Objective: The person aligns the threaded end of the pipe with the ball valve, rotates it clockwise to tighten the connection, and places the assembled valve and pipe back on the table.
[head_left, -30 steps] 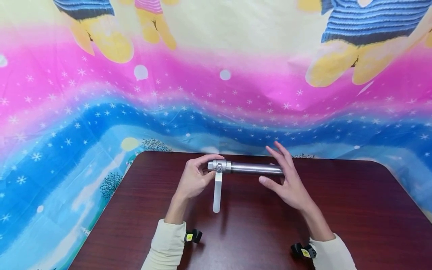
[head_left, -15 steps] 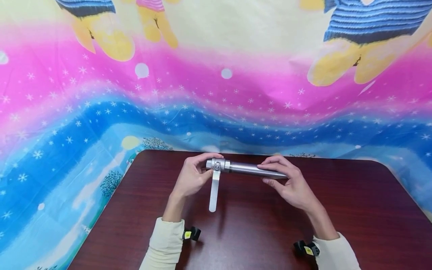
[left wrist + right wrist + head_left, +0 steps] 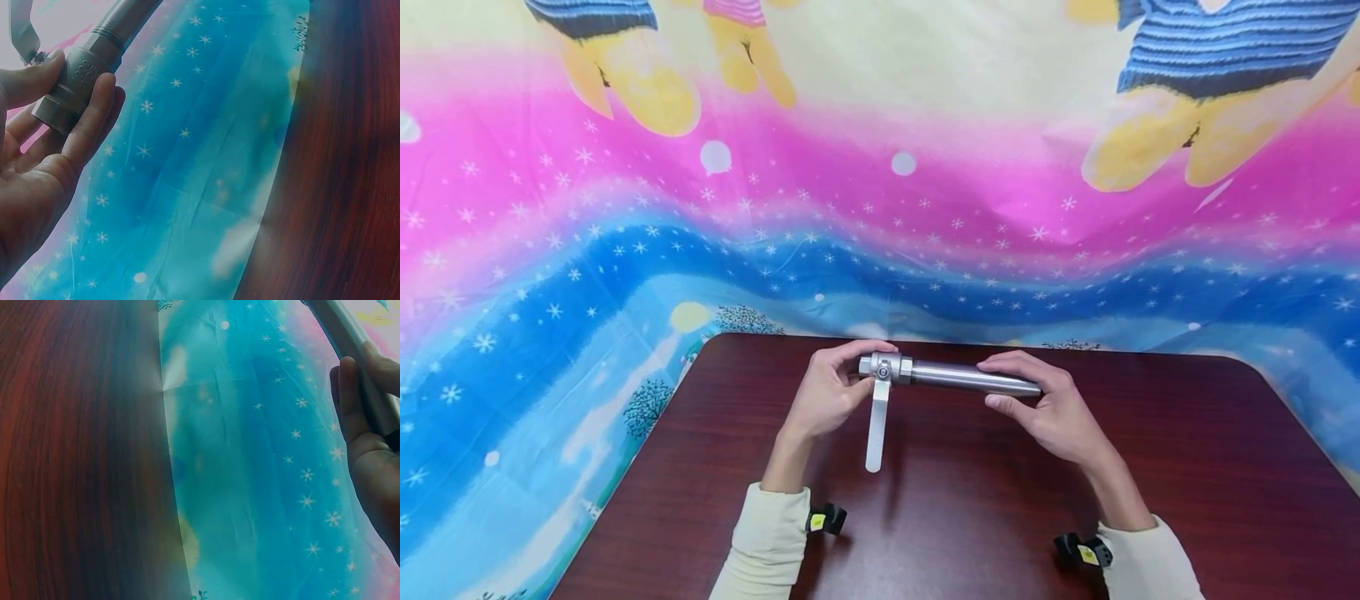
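A metal ball valve (image 3: 886,367) is joined to a steel pipe (image 3: 955,377), and both are held up above the table near its back edge. My left hand (image 3: 825,396) grips the valve body between thumb and fingers. The valve's lever handle (image 3: 876,429) hangs down toward me. In the left wrist view, the fingers wrap round the valve body (image 3: 78,78), and threads show where the pipe enters it. My right hand (image 3: 1060,412) holds the pipe's free right end, thumb below and fingers over the top. The right wrist view shows the pipe (image 3: 350,337) lying across that palm.
The dark red wooden table (image 3: 955,517) spreads under both hands. Behind it hangs a printed cloth (image 3: 887,208) with snowflakes on pink and blue. A small black device with a yellow tag sits at each wrist.
My right hand's fingers, earlier raised and spread, have come down round the pipe's end. The pipe now tilts slightly down to the right. My left hand keeps its grip on the valve.
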{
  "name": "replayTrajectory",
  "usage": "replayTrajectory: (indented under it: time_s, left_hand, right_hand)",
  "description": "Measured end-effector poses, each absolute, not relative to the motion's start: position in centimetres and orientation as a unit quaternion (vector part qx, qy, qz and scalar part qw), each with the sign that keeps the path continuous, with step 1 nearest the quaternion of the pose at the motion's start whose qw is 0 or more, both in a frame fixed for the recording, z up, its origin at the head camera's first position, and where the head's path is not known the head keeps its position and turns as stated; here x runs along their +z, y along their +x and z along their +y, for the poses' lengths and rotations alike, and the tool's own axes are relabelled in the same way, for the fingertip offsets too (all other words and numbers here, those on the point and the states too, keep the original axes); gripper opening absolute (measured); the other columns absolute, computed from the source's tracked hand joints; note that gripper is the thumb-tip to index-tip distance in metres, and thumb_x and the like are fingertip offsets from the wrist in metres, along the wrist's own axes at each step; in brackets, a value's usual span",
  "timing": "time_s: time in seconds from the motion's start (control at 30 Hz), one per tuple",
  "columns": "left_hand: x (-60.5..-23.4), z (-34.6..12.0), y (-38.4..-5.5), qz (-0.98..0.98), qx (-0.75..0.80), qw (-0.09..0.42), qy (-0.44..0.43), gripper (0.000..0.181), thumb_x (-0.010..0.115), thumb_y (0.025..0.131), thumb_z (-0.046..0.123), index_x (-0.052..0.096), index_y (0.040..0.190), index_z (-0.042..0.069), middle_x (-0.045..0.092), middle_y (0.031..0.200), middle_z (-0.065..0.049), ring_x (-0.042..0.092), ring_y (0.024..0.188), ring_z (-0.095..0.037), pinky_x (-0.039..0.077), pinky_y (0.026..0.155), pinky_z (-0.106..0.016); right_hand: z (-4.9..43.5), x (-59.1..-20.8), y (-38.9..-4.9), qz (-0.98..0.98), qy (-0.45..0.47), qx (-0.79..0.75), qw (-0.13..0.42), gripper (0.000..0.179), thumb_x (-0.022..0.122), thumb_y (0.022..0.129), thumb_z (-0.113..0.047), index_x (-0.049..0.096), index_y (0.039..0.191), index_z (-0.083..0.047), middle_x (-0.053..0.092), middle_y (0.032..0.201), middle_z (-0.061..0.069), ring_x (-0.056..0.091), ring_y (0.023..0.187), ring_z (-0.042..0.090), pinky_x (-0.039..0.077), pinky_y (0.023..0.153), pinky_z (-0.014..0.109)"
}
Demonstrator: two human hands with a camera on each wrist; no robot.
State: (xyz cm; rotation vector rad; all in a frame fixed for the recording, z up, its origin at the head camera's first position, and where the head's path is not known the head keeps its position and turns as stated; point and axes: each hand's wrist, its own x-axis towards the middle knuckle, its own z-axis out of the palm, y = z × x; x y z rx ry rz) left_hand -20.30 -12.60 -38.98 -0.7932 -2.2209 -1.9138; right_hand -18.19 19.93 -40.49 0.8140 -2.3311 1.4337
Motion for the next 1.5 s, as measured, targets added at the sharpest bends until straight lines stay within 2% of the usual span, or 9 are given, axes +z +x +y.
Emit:
replayTrajectory:
  time_s: [0.23, 0.33, 0.47, 0.57, 0.7, 0.83, 0.93, 1.27, 1.5]
  left_hand:
    - [-38.9, -12.6, -20.1, -0.726, -0.634, 0.048, -0.261, 0.046, 0.063, 0.086, -0.015, 0.075, 0.128, 0.001, 0.072, 0.118, -0.021, 0.064, 0.087, -0.021, 0.053, 0.07, -0.02]
    - [-38.9, -12.5, -20.0, -0.727, -0.634, 0.048, -0.259, 0.046, 0.064, 0.087, -0.015, 0.075, 0.128, 0.001, 0.072, 0.118, -0.021, 0.063, 0.086, -0.019, 0.051, 0.068, -0.02]
    - [-38.9, -12.5, -20.0, -0.731, -0.63, 0.051, -0.257, 0.046, 0.065, 0.086, -0.016, 0.075, 0.128, 0.001, 0.072, 0.118, -0.021, 0.063, 0.084, -0.016, 0.051, 0.066, -0.02]
    - [-38.9, -12.5, -20.0, -0.739, -0.621, 0.058, -0.254, 0.047, 0.066, 0.086, -0.016, 0.076, 0.128, 0.002, 0.072, 0.118, -0.02, 0.063, 0.083, -0.017, 0.05, 0.065, -0.02]
    - [-39.0, -12.4, -20.2, -0.743, -0.617, 0.066, -0.25, 0.046, 0.066, 0.086, -0.016, 0.076, 0.127, 0.003, 0.073, 0.117, -0.02, 0.063, 0.083, -0.02, 0.05, 0.064, -0.021]
    - [-38.9, -12.4, -20.3, -0.741, -0.62, 0.066, -0.249, 0.046, 0.065, 0.086, -0.016, 0.076, 0.127, 0.002, 0.072, 0.118, -0.02, 0.063, 0.083, -0.021, 0.049, 0.065, -0.021]
    - [-38.9, -12.4, -20.3, -0.74, -0.622, 0.062, -0.249, 0.046, 0.065, 0.086, -0.016, 0.076, 0.127, 0.002, 0.072, 0.117, -0.019, 0.062, 0.082, -0.019, 0.047, 0.064, -0.02]
    - [-38.8, -12.3, -20.2, -0.734, -0.628, 0.06, -0.251, 0.046, 0.064, 0.086, -0.016, 0.076, 0.127, 0.002, 0.072, 0.116, -0.02, 0.061, 0.079, -0.016, 0.045, 0.063, -0.02]
    - [-38.8, -12.4, -20.3, -0.731, -0.631, 0.059, -0.251, 0.047, 0.063, 0.085, -0.017, 0.075, 0.127, 0.001, 0.072, 0.116, -0.02, 0.06, 0.078, -0.015, 0.044, 0.062, -0.02]
  right_hand:
    - [20.1, -40.6, -18.1, -0.821, 0.269, 0.485, 0.132, 0.048, 0.081, 0.092, 0.0, 0.074, 0.135, -0.02, 0.073, 0.126, -0.002, 0.064, 0.088, 0.011, 0.053, 0.071, 0.024]
    - [20.0, -40.7, -18.1, -0.822, 0.269, 0.485, 0.13, 0.047, 0.078, 0.094, 0.0, 0.073, 0.137, -0.021, 0.074, 0.125, -0.001, 0.063, 0.084, 0.01, 0.053, 0.069, 0.024]
    - [19.6, -40.7, -18.3, -0.813, 0.276, 0.495, 0.133, 0.048, 0.07, 0.099, 0.002, 0.067, 0.144, -0.014, 0.069, 0.138, 0.006, 0.067, 0.108, 0.006, 0.054, 0.084, 0.02]
    - [19.2, -40.7, -18.3, -0.806, 0.273, 0.507, 0.136, 0.05, 0.067, 0.1, 0.003, 0.063, 0.148, -0.012, 0.052, 0.158, 0.011, 0.051, 0.14, 0.005, 0.042, 0.106, 0.017]
    - [18.9, -40.8, -18.1, -0.784, 0.273, 0.54, 0.14, 0.043, 0.072, 0.094, 0.008, 0.073, 0.133, -0.009, 0.036, 0.165, 0.012, 0.038, 0.147, 0.01, 0.043, 0.106, 0.014]
    - [18.9, -40.9, -18.2, -0.77, 0.301, 0.534, 0.178, 0.034, 0.078, 0.083, 0.019, 0.081, 0.104, -0.008, 0.051, 0.142, 0.012, 0.048, 0.132, 0.012, 0.048, 0.1, 0.014]
    - [19.1, -40.9, -18.4, -0.774, 0.31, 0.516, 0.193, 0.037, 0.08, 0.08, 0.02, 0.082, 0.097, -0.013, 0.058, 0.124, 0.006, 0.052, 0.125, 0.01, 0.045, 0.1, 0.015]
    - [19.7, -40.9, -18.5, -0.787, 0.304, 0.509, 0.17, 0.037, 0.081, 0.083, 0.016, 0.082, 0.108, -0.011, 0.066, 0.125, 0.005, 0.057, 0.126, 0.009, 0.053, 0.091, 0.014]
    - [19.7, -40.8, -18.5, -0.783, 0.301, 0.515, 0.176, 0.039, 0.081, 0.083, 0.015, 0.081, 0.113, -0.01, 0.07, 0.126, 0.005, 0.06, 0.125, 0.009, 0.052, 0.095, 0.014]
